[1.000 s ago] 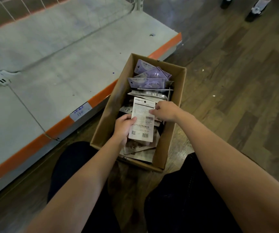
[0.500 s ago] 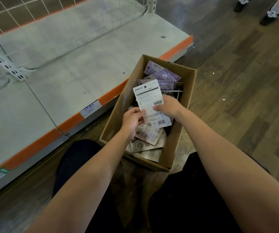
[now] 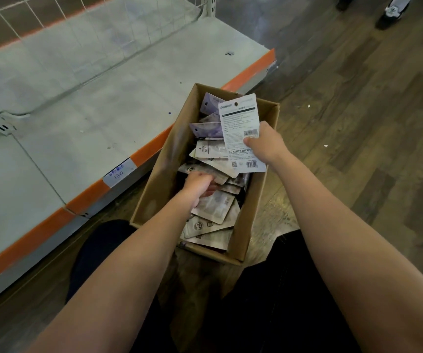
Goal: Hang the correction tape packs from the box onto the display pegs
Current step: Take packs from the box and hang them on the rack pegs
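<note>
Correction tape pack (image 3: 241,131), pinched in the right hand (image 3: 265,143), now rises clear of the box (image 3: 154,179); left hand (image 3: 200,184) apparently grips another, so hanging comes next.

I note the box (image 3: 159,174) as plain brown cardboard, matt, walls scuffed. The pack (image 3: 241,133) I see in the right hand (image 3: 266,143) shows a printed white card back, slight sheen. The packs (image 3: 213,205) in the box look like card under clear glossy plastic. Shelf (image 3: 78,105) reads as pale painted metal, matt and marked, with a smooth orange edge strip (image 3: 248,72). Grid (image 3: 52,26) is white-coated wire. Floor (image 3: 358,123) is dark wood-grain plank with dull gloss.
</note>
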`<state>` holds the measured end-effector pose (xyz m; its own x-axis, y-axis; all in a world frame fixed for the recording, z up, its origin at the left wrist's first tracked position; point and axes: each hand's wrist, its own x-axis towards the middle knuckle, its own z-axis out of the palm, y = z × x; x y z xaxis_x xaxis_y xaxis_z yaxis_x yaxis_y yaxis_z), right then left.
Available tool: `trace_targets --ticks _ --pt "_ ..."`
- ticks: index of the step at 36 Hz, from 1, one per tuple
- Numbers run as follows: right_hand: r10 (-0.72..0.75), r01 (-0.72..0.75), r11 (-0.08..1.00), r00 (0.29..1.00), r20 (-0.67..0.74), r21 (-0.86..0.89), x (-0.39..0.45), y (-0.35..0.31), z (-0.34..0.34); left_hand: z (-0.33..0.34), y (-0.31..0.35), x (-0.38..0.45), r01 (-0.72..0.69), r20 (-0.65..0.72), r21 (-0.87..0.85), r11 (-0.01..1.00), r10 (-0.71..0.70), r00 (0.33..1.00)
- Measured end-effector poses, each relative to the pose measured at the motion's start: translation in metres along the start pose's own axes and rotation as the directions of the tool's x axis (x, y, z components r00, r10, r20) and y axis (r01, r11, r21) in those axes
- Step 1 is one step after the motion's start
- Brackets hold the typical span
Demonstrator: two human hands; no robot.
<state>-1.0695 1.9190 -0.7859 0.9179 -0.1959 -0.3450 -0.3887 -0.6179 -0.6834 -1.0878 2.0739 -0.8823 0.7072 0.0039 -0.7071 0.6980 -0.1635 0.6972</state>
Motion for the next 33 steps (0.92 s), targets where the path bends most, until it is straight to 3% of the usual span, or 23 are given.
trace_targets --ticks 6,11,16,26,33 --pt "-0.042 0.04 0.996 0.999 -0.031 -0.077 -0.004 0.004 -0.014 0.034 0.009 0.026 0.006 -0.094 0.082 0.997 0.002 0.996" --pt "-0.015 0.013 0.996 1.0 -0.027 -0.084 -0.007 0.011 -0.023 0.052 0.018 0.027 0.039 -0.195 -0.002 0.999 -0.039 0.98" --pt "-0.03 0.029 0.999 0.999 -0.027 -0.044 -0.01 0.01 -0.025 0.053 0.024 0.025 0.056 -0.203 -0.038 0.998 -0.062 0.977" --pt "-0.014 0.025 0.97 0.999 -0.045 0.242 -0.015 -0.014 -0.019 -0.01 0.03 -0.034 -0.162 -0.118 -0.083 0.983 0.151 0.981" --pt "-0.013 -0.004 0.827 1.0 0.028 0.563 -0.032 -0.037 -0.016 -0.07 0.038 -0.077 -0.409 -0.195 0.091 0.908 0.419 0.887"
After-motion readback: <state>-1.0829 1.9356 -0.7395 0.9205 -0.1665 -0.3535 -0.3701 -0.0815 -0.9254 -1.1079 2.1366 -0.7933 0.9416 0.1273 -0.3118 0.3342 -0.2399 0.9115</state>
